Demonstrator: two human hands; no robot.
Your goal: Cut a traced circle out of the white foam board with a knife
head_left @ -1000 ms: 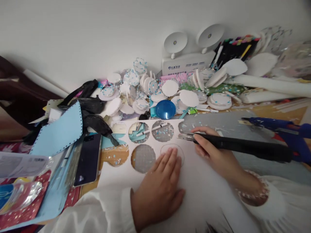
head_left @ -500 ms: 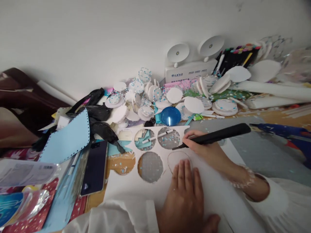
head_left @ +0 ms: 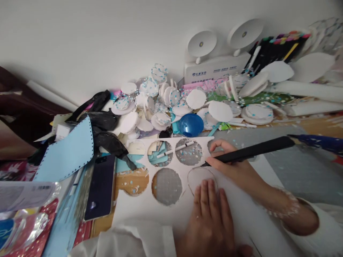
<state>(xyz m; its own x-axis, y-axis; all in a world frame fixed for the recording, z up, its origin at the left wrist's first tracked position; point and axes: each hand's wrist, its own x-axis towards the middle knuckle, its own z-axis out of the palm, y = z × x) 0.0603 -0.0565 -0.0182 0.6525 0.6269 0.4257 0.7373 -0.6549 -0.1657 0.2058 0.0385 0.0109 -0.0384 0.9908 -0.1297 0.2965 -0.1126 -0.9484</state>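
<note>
A white sheet (head_left: 134,210) with several round holes lies in front of me on a grey mat (head_left: 292,164). My left hand (head_left: 211,217) presses flat on it, fingers stretched out over the lower part of a drawn circle (head_left: 199,175). In my right hand (head_left: 230,160) is a black cutter-like tool (head_left: 254,149), gripped between thumb and fingers. Its dark tip meets the sheet near the top of that circle. A white stick (head_left: 175,149) shows across two of the holes.
White discs (head_left: 221,111) and a blue round lid (head_left: 191,125) crowd the back. A dark phone (head_left: 100,187) and black plastic (head_left: 111,142) are at the left, markers (head_left: 278,53) at the back right. A blue tool (head_left: 318,142) lies at the right.
The view has shifted a little. Along the top of the drawn circle, my right hand has moved the tool slightly to the right. My left hand still rests on the sheet.
</note>
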